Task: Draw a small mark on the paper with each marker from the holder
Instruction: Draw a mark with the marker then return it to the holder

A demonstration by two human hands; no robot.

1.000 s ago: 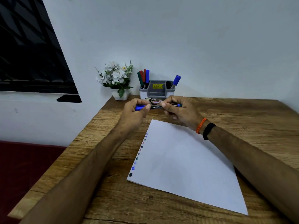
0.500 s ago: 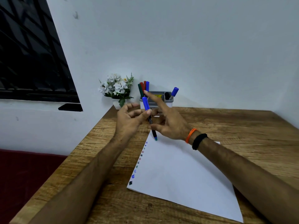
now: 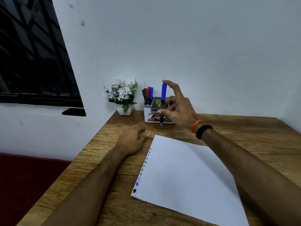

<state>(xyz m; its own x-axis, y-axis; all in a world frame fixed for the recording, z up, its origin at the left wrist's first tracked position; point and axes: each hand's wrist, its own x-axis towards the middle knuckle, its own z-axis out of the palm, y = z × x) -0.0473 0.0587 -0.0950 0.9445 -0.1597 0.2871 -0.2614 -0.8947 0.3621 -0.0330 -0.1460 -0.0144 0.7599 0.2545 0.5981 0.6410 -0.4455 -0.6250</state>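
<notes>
My right hand point(image 3: 177, 110) holds a capped blue marker point(image 3: 163, 101) upright in front of the grey and white holder point(image 3: 147, 115), thumb and fingers pinching its black barrel, index fingertip on the cap's top. Its lower end hangs just above the table. The holder keeps a green, a red and a blue marker point(image 3: 147, 95) in its left slot. My left hand point(image 3: 132, 139) rests on the wood left of the paper's far corner, holding nothing. The white paper point(image 3: 187, 176) lies tilted, with a row of several small coloured marks point(image 3: 143, 168) along its left edge.
A small white pot of white flowers point(image 3: 122, 97) stands left of the holder against the wall. The wooden table point(image 3: 244, 131) ends at the wall behind and drops off on the left above a dark red surface point(image 3: 24, 176). A dark window point(image 3: 32, 54) is at left.
The cap went back on the marker and my left hand let go, dropping to the table. My right hand lifted the marker upright toward the holder.
</notes>
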